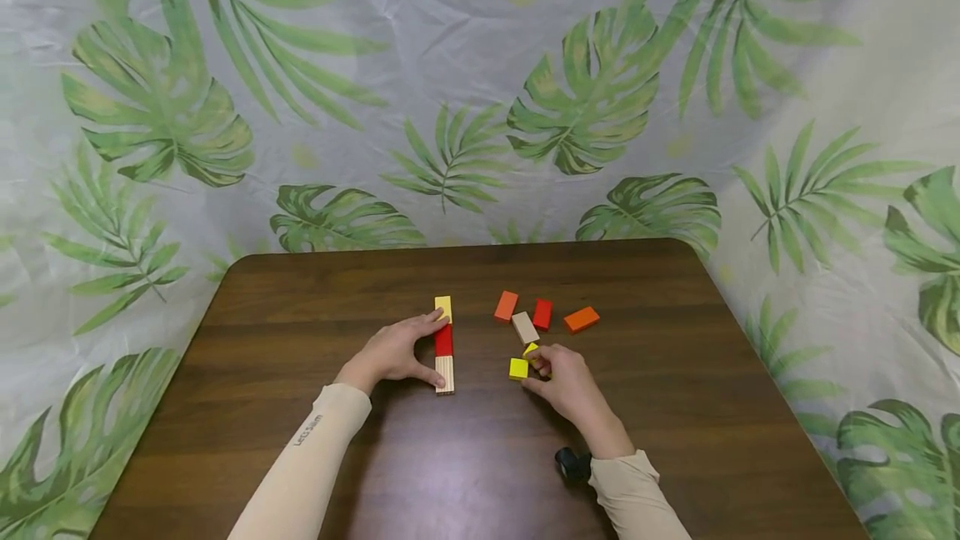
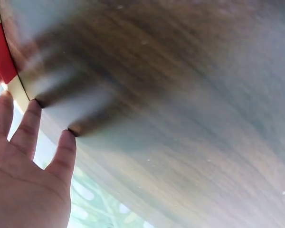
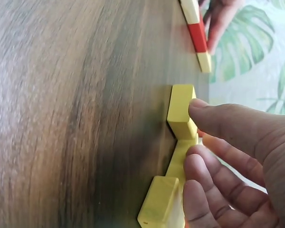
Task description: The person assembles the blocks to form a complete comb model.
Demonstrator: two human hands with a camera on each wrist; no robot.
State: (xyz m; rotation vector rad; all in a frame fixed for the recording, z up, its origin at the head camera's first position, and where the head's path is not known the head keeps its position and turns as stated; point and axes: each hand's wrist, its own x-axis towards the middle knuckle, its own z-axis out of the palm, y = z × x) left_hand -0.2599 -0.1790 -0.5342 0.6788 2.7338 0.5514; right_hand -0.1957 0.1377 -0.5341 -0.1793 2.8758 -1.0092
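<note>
A straight row of three blocks lies left of centre on the table: yellow [image 1: 443,303] at the far end, red [image 1: 444,341] in the middle, striped pale wood [image 1: 446,373] nearest. My left hand [image 1: 393,348] rests along the row's left side, thumb at the pale block and a fingertip by the yellow one, the other fingers spread. With thumb and bent fingers, my right hand [image 1: 567,380] pinches a yellow block [image 3: 180,107]. Beside it are a second yellow block [image 3: 176,159] and a third yellow block [image 3: 157,202], partly hidden by the fingers.
Behind the right hand lie loose blocks: a pale wood block [image 1: 525,327], a red block [image 1: 543,314], an orange-red block [image 1: 506,306] and an orange block [image 1: 582,320]. A leaf-print curtain [image 1: 465,90] hangs beyond the dark wooden table [image 1: 315,282].
</note>
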